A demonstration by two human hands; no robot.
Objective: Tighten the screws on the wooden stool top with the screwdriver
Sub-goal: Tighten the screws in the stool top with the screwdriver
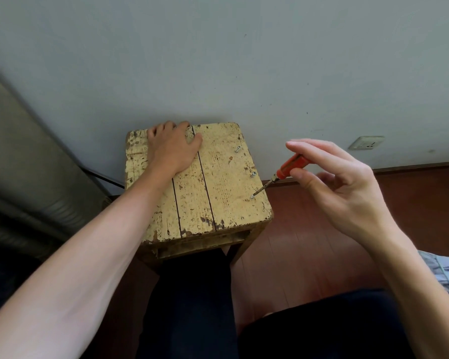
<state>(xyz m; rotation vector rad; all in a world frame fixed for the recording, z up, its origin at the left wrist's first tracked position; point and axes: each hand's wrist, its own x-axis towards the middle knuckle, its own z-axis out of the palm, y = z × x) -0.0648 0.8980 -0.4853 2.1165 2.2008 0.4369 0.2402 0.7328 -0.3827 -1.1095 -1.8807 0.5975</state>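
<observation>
I have the left hand lying palm down on the far left part of the stool top, fingers spread and reaching to the far edge; it grasps nothing and only bears on the wood. The right hand pinches the orange handle of the screwdriver between thumb and fingertips, with the other fingers loosely fanned. The shaft slants down and leftward, and its tip is at the near screw, close to the right edge of the right-hand plank. Along that same edge stand the middle screw and, nearer the wall, the far screw. Both sit proud of the wood and lean, so I judge them not yet driven home. To do this step well I would bring the shaft closer to upright over the screw head and feel the tip seat before I turn. I would then press along the tool's axis while twisting clockwise, because a slanted blade is likely to slip out and score the worn yellow paint. A fuller grip, with the palm behind the handle end, should give more force, and weight through the left palm should stop the stool rocking. I can read no writing: the handle shows no legible mark, and the wall socket far right is too small to tell
</observation>
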